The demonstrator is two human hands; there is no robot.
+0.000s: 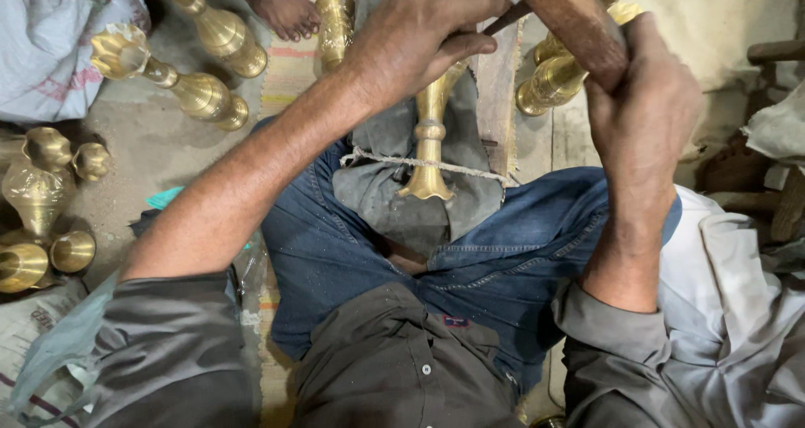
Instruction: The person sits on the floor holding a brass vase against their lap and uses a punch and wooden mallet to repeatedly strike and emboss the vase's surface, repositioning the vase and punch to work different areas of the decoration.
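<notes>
A brass vase (429,134) lies lengthwise on a grey cloth (394,195) between my knees, tied down by a white cord (470,170). My left hand (415,38) rests over its upper body and pinches a thin dark metal chisel (506,19) against it. My right hand (641,109) grips the handle of a wooden mallet (577,21), whose brown head is raised just right of the chisel's top end. The vase's upper part is hidden under my left hand.
Several finished brass vases lie on the floor at left (197,93) and upper right (558,80). Small brass cups and pots (42,218) cluster at the far left. Another person's bare foot (285,9) is at the top. A white cloth (46,51) is at the upper left.
</notes>
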